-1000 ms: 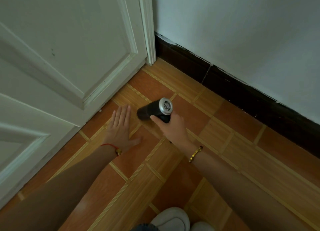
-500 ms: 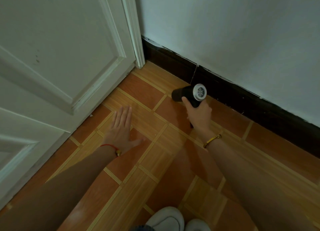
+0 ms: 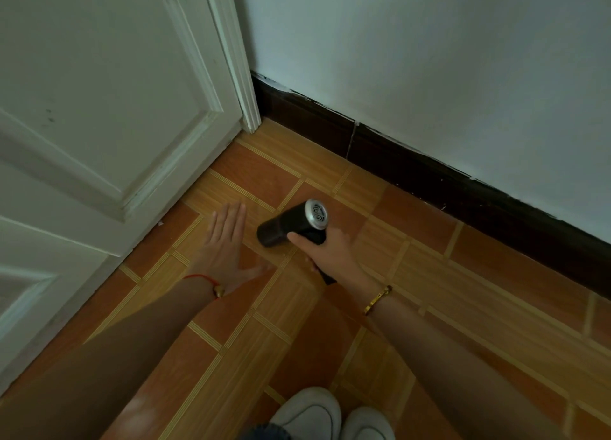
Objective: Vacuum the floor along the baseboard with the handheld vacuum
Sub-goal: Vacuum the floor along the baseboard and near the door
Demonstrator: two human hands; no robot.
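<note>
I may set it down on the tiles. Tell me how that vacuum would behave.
The vacuum looks rigid, a hard black barrel. Probably light: the right hand alone holds it. Its round body might roll on the smooth floor, though the handle in the grip should stop it.

The floor (image 3: 413,274), laid in orange-brown tiles with paler striped bands, is being bordered by a dark baseboard (image 3: 429,172) and a white door (image 3: 109,115). It is being pressed by the flattened left hand (image 3: 224,251), and two white shoes (image 3: 330,413) are being rested on it at the near edge.
</note>
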